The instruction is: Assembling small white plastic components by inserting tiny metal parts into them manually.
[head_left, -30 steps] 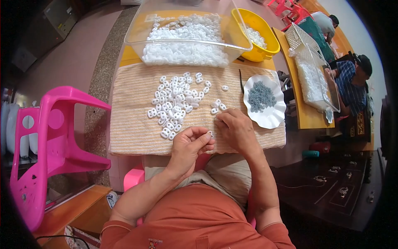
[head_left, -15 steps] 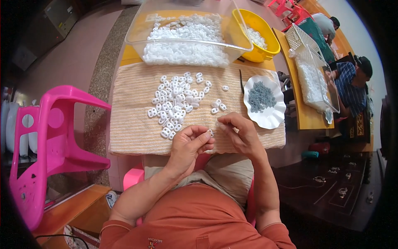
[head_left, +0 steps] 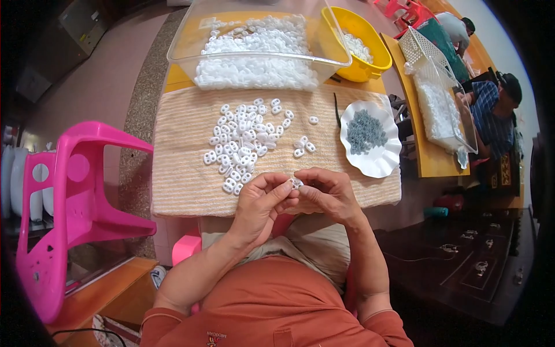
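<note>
My left hand [head_left: 257, 205] pinches a small white oval piece with holes [head_left: 296, 183] between thumb and fingertips, above the towel's near edge. Opposite it, the thumb and forefinger of my right hand [head_left: 332, 195] close on the same piece; anything smaller between the fingertips is hidden. Beyond my left hand spreads a loose heap of white two-holed oval pieces [head_left: 245, 136]. A few more ovals [head_left: 300, 147] lie beyond my right hand, with a single one [head_left: 313, 120] farther off. To the right, a white scalloped plate [head_left: 386, 163] holds many tiny grey-blue parts [head_left: 365, 134].
A striped beige towel [head_left: 179, 156] covers the tabletop. Behind it stand a clear bin [head_left: 260, 55] of white pieces and a yellow basin [head_left: 378, 69]. A pink chair [head_left: 75, 214] is at left. At right, a person [head_left: 491, 113] sits by another clear bin [head_left: 436, 110].
My right hand has come down and left to meet the left hand at the white piece. Half a second ago its fingertips were apart from it. The left hand has barely moved.
</note>
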Motion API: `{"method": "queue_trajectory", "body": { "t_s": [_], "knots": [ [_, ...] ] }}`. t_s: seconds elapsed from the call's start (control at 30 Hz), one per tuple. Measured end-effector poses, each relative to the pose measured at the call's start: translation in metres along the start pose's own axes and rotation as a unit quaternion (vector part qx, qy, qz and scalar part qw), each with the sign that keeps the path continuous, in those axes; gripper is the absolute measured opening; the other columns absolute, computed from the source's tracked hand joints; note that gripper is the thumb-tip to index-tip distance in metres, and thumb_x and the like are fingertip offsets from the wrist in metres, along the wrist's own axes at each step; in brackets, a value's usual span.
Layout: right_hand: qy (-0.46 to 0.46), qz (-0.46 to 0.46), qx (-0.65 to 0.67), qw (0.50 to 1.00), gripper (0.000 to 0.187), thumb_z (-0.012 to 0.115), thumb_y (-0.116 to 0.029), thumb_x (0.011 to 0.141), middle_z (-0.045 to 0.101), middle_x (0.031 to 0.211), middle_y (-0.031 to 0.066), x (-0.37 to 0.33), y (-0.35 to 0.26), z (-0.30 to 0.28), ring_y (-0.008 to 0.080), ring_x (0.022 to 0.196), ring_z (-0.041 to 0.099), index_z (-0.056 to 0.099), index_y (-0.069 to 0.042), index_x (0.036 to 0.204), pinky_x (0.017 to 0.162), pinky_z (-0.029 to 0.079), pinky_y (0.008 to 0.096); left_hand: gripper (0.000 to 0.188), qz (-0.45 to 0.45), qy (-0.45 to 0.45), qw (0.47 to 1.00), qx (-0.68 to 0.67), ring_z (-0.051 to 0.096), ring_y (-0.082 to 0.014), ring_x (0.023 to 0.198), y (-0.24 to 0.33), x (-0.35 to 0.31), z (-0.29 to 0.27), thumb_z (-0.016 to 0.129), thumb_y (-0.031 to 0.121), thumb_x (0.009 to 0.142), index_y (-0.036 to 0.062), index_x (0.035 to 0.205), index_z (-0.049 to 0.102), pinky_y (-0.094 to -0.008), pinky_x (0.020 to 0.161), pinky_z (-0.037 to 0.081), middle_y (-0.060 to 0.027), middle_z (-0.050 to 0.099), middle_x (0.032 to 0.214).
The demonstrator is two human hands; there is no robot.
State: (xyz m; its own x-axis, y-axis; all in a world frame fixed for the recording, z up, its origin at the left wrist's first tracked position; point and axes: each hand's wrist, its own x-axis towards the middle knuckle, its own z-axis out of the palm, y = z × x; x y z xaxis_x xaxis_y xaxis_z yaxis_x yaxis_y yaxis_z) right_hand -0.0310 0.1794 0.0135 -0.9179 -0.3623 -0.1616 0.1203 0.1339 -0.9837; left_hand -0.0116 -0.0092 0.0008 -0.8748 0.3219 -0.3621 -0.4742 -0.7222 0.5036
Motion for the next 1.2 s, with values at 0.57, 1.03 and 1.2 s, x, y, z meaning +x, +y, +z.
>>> {"method": "queue_trajectory", "body": {
  "t_s": [0.57, 1.03, 1.2],
  "knots": [
    [-0.022, 0.085, 0.106, 0.990, 0.030, 0.063, 0.001, 0.089, 0.064, 0.098, 0.0066, 0.000, -0.001, -0.001, 0.0095, 0.085, 0.062, 0.055, 0.004, 0.118, 0.067, 0.051, 0.0212, 0.015, -0.005, 0.019, 1.000, 0.020, 0.066, -0.0151, 0.076, 0.001, 0.000, 0.002, 0.062, 0.004, 0.089, 0.0024, 0.104, 0.059, -0.0262, 0.072, 0.057, -0.0095, 0.067, 0.088],
    [0.020, 0.005, 0.019, 1.000, 0.031, 0.062, 0.004, 0.086, 0.064, 0.102, 0.0093, -0.002, 0.004, -0.004, 0.0148, 0.092, 0.064, 0.057, 0.006, 0.118, 0.080, 0.053, 0.0276, 0.014, 0.001, 0.046, 0.997, 0.059, 0.066, -0.0142, 0.077, 0.002, -0.001, 0.002, 0.062, 0.004, 0.090, 0.0012, 0.103, 0.059, -0.0258, 0.071, 0.057, -0.0096, 0.067, 0.089],
    [0.025, 0.033, 0.062, 0.997, 0.031, 0.062, 0.005, 0.086, 0.065, 0.102, 0.0094, -0.003, 0.001, -0.002, 0.0146, 0.092, 0.063, 0.058, 0.006, 0.117, 0.083, 0.052, 0.0278, 0.013, 0.002, 0.043, 0.997, 0.059, 0.066, -0.0141, 0.078, 0.001, -0.001, 0.003, 0.061, 0.003, 0.090, 0.0008, 0.103, 0.059, -0.0262, 0.072, 0.057, -0.0097, 0.067, 0.090]
  ]
}}
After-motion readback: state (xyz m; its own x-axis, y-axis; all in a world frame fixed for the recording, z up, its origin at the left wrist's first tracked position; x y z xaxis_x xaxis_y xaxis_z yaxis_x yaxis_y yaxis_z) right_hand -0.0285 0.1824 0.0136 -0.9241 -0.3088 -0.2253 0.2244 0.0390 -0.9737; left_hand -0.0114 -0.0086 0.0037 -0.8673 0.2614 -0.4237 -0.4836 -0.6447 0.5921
